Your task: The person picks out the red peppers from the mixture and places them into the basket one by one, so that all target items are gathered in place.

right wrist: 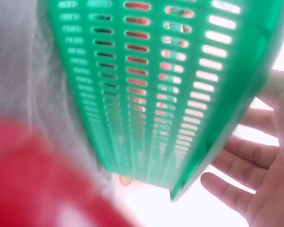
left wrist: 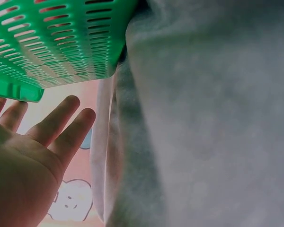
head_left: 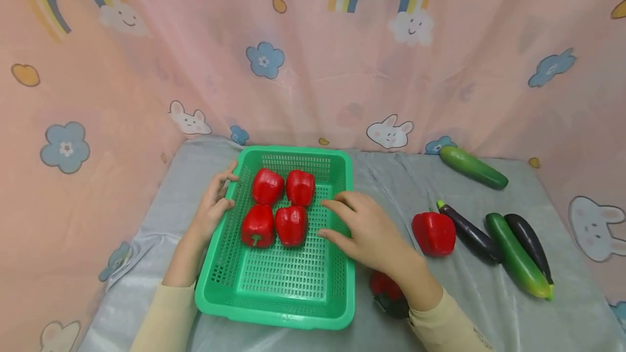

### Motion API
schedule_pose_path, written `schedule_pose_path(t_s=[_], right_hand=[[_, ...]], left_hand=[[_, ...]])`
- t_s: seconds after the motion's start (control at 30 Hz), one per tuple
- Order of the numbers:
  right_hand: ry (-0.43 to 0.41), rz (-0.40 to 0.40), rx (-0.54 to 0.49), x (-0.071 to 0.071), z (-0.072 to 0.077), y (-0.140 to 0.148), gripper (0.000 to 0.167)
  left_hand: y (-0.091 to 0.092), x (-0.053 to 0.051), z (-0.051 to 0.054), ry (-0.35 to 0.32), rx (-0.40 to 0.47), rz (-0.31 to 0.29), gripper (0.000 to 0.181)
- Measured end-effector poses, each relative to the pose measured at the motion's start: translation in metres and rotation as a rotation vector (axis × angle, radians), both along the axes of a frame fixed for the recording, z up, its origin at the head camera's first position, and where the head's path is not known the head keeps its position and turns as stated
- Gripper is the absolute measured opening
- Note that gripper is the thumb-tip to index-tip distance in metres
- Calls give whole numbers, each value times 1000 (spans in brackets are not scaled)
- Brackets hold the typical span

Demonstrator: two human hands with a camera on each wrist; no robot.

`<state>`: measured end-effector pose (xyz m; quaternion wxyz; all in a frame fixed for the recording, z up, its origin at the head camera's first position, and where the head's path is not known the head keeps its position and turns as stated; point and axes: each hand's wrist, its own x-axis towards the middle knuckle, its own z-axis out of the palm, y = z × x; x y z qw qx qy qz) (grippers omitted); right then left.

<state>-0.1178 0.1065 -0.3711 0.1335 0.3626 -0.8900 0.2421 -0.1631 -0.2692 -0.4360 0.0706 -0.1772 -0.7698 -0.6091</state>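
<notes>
Here, four peppers [head_left: 292, 227] in a basket [head_left: 283, 278]

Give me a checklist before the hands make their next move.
1. Right hand holding nothing: ok.
2. Left hand gripping the green basket: cannot tell; it is at the left rim.
3. Four red peppers inside the basket: ok.
4. Space at the basket's near end: ok.
5. Loose red pepper right of the basket, in plain view: ok.
6. Red item by the right forearm, fully visible: not ok, partly hidden.
</notes>
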Motion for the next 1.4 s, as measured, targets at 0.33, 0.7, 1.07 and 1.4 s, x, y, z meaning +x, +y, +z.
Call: schedule_pose_path(t_s=[0.33, 0.7, 1.07, 1.4], right_hand=[[73, -99, -91, 9, -1, 30, 54], [128, -162, -95, 6, 0, 60, 51], [159, -161, -26, -1, 2, 74, 46], [76, -213, 82, 0, 5, 82, 42]], left_hand=[[1, 2, 2, -16, 3, -11, 50], [1, 1, -5, -15, -11, -4, 52], [2, 1, 0, -16, 6, 5, 51], [0, 2, 4, -71, -24, 5, 50]])
